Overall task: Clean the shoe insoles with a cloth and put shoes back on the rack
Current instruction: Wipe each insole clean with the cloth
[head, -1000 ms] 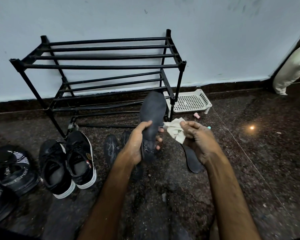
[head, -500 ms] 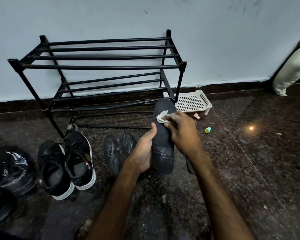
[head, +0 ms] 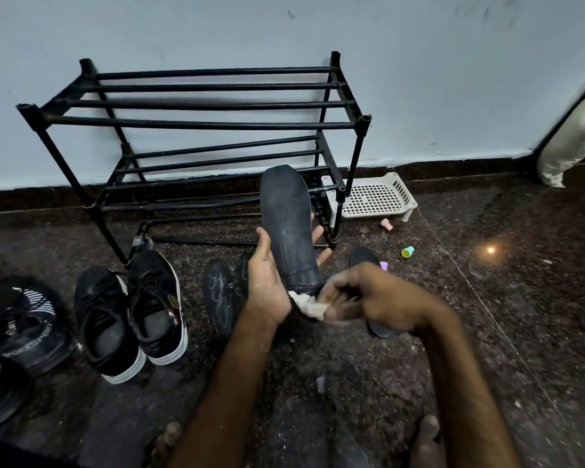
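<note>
Shoes are sitting at the far left: a dark striped pair [head: 17, 319] at eight o'clock in the view. Just at its three o'clock side is a pair of black sneakers [head: 129, 315] with white soles, toes pointing toward the wall. Up at eleven o'clock the black rack [head: 200, 123] is standing against the pale wall.

At the sneakers' three o'clock side a dusty loose insole [head: 220, 298] is lying on the speckled floor [head: 487, 332], with a second one showing partly behind the left hand [head: 271, 285]. That hand is gripping the held insole [head: 289, 228] near its lower end, thumb along the left edge and fingers showing past the right edge. The held insole is standing almost upright in front of the rack's lower bars, its rounded end pointing to twelve o'clock.

At its six o'clock end the right hand [head: 368, 298], blurred, is pinching a pale cloth [head: 309, 305] and pressing it against the insole's bottom edge. Behind the right hand another floor insole [head: 363, 256] is lying partly hidden, with a small purple piece [head: 384, 265] just beside it.

At the right hand's one o'clock a green cap [head: 408, 252] and a pink piece [head: 386, 225] are lying near a white perforated tray [head: 374, 197], which is resting by the rack's right foot. At the frame's two o'clock edge a pale cushion [head: 571, 143] is leaning against the wall.
</note>
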